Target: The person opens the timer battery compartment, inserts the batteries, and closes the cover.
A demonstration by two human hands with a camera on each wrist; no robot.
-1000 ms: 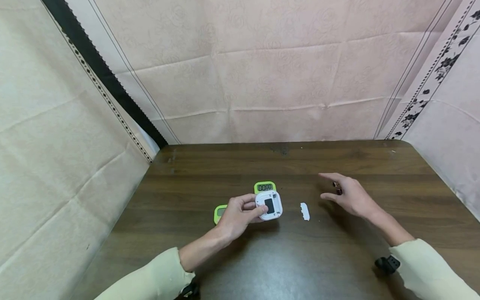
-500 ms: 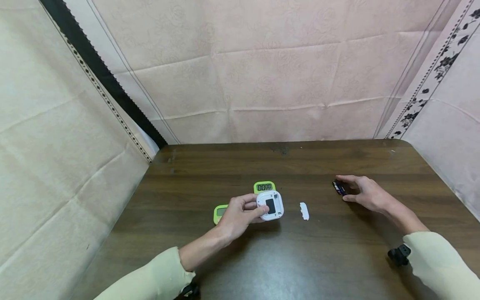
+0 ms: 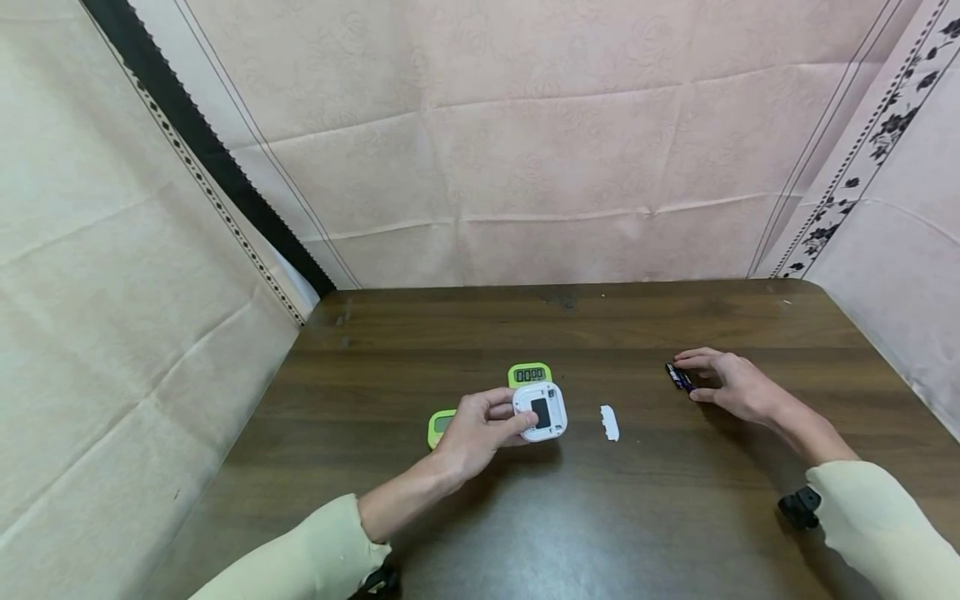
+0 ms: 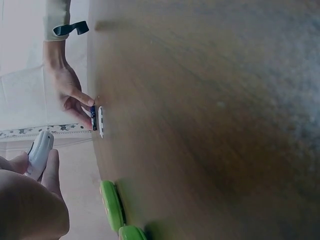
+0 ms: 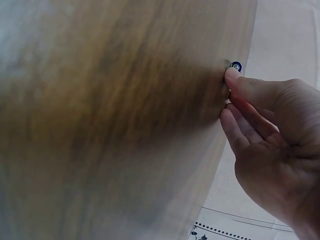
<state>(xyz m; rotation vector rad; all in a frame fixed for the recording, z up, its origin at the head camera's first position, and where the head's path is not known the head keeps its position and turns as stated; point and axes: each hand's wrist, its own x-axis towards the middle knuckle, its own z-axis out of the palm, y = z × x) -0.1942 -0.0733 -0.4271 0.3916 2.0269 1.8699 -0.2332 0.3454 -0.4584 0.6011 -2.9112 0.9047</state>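
My left hand (image 3: 483,429) grips a white digital timer (image 3: 551,408) by its left side, thumb on the face that shows a dark rectangle. It is raised over the table. At the right, my right hand (image 3: 738,387) pinches dark blue batteries (image 3: 678,377) end to end, low at the tabletop. In the right wrist view the thumb presses by one round battery end (image 5: 236,66). A small white battery cover (image 3: 610,422) lies between the hands. Behind the left hand are two green timers, one upper (image 3: 529,372) and one lower (image 3: 438,427), both partly covered.
The brown wooden table (image 3: 585,533) reaches back to a hung pale cloth (image 3: 540,167). More cloth hangs at the left (image 3: 135,333) and right. Each wrist wears a black strap, the right one (image 3: 799,508) showing below the sleeve.
My right hand has moved to the right with the batteries, turned, and brought them down to the tabletop. The left hand and the white timer have stayed nearly still.
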